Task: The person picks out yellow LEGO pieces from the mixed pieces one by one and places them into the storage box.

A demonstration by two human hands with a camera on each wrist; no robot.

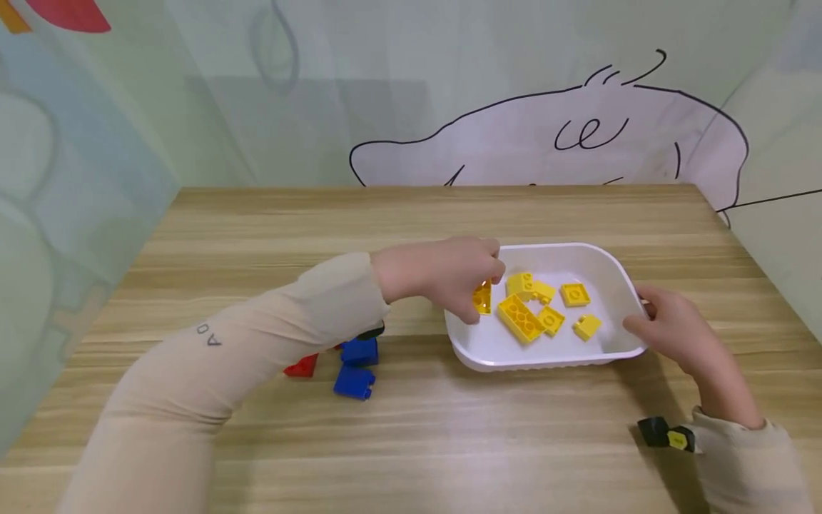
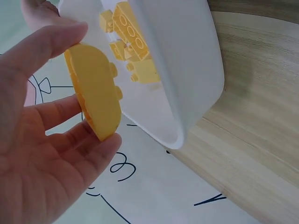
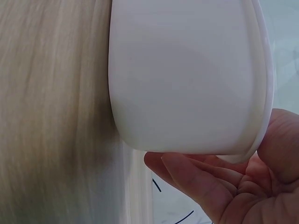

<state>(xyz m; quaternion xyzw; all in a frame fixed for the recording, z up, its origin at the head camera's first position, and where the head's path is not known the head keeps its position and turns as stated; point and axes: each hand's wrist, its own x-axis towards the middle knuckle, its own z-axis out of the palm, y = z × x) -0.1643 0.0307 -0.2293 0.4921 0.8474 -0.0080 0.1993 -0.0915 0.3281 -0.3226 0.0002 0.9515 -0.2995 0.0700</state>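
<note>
My left hand point(image 1: 452, 275) pinches a yellow toy brick point(image 2: 96, 88) between thumb and fingertips. The brick has a rounded side and studs, and hangs over the left end of a white plastic bin point(image 1: 546, 357). My right hand point(image 1: 674, 328) grips the bin's right end, thumb over the rim and fingers against the outer wall in the right wrist view. Inside the bin lie several yellow bricks, among them a long one point(image 1: 521, 319), a small square one point(image 1: 574, 295) and a little one near the front point(image 1: 587, 327).
Left of the bin, partly hidden by my left sleeve, are two blue bricks point(image 1: 354, 382) and a red brick point(image 1: 302, 367). They lie on a wood-grain table point(image 1: 462, 442). A wall with line drawings point(image 1: 578, 135) rises behind the table's far edge.
</note>
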